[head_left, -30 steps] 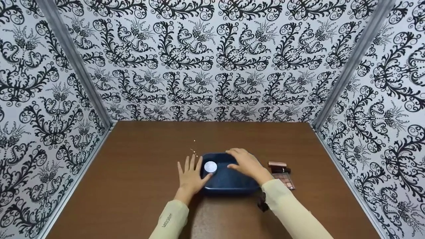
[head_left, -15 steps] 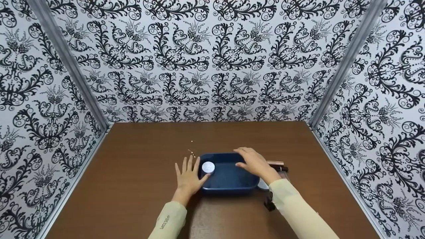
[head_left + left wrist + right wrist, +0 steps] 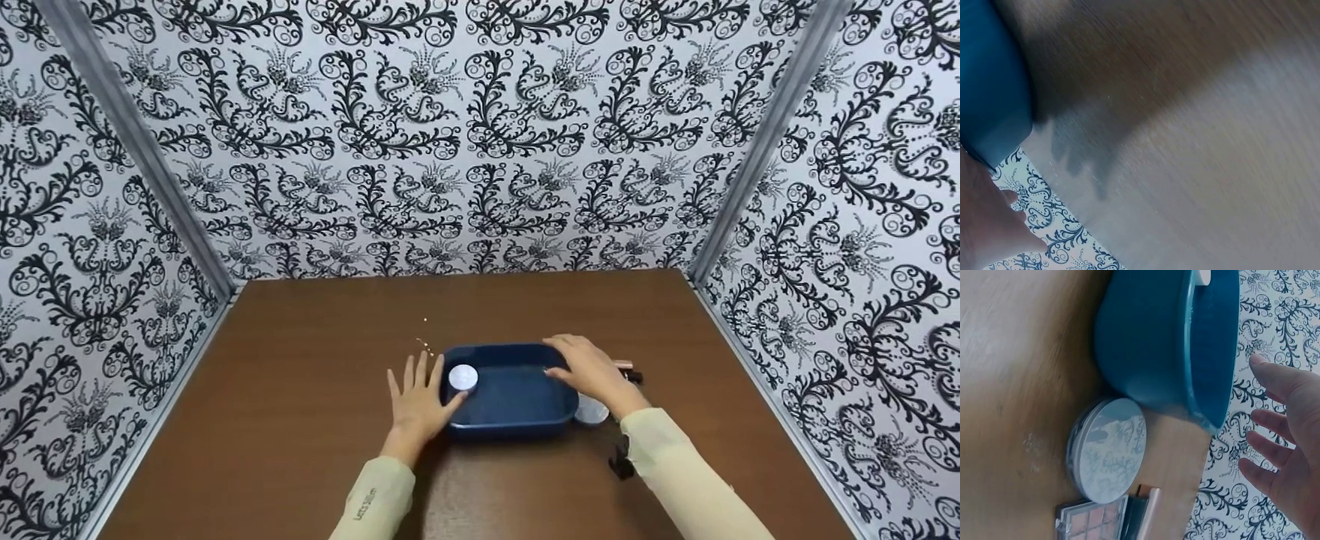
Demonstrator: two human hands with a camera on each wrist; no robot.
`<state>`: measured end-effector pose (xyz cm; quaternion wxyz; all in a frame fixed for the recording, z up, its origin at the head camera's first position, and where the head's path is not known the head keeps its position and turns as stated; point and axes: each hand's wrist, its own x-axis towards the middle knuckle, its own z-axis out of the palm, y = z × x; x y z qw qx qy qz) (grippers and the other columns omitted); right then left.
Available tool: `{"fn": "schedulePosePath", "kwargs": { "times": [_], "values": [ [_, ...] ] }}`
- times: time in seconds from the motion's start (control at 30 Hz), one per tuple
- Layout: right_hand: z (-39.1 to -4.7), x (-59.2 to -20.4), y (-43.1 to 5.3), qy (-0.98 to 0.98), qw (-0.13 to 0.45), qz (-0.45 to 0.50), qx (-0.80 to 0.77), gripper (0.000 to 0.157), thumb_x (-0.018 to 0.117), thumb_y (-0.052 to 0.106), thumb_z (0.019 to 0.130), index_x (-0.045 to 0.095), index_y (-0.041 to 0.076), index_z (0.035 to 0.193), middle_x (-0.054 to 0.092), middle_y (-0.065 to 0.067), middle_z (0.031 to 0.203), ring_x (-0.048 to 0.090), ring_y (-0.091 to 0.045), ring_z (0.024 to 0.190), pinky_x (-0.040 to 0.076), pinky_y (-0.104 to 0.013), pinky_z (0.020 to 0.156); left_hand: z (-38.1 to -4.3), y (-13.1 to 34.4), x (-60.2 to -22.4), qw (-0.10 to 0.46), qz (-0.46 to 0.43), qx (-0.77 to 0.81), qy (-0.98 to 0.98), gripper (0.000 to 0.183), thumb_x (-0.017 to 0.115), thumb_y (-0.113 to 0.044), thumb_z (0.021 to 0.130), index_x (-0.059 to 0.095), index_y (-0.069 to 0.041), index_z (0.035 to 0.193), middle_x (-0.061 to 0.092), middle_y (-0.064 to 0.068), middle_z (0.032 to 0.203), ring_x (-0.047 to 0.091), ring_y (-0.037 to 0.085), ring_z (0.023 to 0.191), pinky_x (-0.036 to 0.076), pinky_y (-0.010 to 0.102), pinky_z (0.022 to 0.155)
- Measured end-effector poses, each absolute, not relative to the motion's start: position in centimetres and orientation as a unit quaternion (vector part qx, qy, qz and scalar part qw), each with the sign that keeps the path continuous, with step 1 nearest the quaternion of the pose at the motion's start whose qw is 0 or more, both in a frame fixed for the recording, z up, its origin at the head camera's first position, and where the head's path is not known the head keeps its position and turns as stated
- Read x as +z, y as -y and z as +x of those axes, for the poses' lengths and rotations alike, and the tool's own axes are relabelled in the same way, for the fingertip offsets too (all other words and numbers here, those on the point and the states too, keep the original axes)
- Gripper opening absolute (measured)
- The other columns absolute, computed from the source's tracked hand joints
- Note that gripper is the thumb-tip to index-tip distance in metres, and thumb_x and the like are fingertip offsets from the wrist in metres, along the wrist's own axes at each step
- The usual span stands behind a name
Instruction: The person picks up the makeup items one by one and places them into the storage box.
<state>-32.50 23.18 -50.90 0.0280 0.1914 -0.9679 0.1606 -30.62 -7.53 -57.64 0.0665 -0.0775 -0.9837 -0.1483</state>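
Observation:
A dark blue plastic tub [image 3: 517,427] stands on the table. A small white round-topped container [image 3: 463,377] is at its inner left end. My left hand [image 3: 418,409] is by the left rim, fingers spread and straight; its thumb lies near the white container, and whether they touch I cannot tell. My right hand [image 3: 592,371] hovers over the right rim. In the right wrist view, my right hand [image 3: 1292,433] is apart from the tub, fingers loosely bent, holding nothing. Below the tub wall there is a round silvery-topped compact [image 3: 1112,450].
Right of the tub are a makeup palette [image 3: 1092,520], a rose-gold tube [image 3: 1150,514] and a dark tube [image 3: 1133,517]. A thin beaded chain [image 3: 424,345] lies behind my left fingers. Patterned walls [image 3: 465,150] enclose the brown table [image 3: 322,337].
My right hand has moved right, from above the tub's inside to its right rim. The round compact has come into sight while the palette is now covered. The left hand stays beside the tub.

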Motion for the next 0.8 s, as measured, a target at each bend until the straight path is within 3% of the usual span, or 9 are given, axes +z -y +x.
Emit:
{"fn": "schedulePosePath", "kwargs": {
  "times": [0.8],
  "values": [
    [-30.8, -52.7, -26.5, 0.97, 0.038, 0.19, 0.145, 0.055, 0.07, 0.025, 0.093, 0.054, 0.009, 0.143, 0.056, -0.017, 0.143, 0.052, -0.041, 0.131, 0.047, -0.056, 0.104, -30.4, 7.5, -57.5, 0.057, -0.077, -0.153, 0.984, 0.084, 0.052, -0.066, 0.09, 0.034, -0.017, 0.156, 0.027, 0.017, 0.164, 0.02, 0.039, 0.153, 0.004, 0.069, 0.119]
  ]
}}
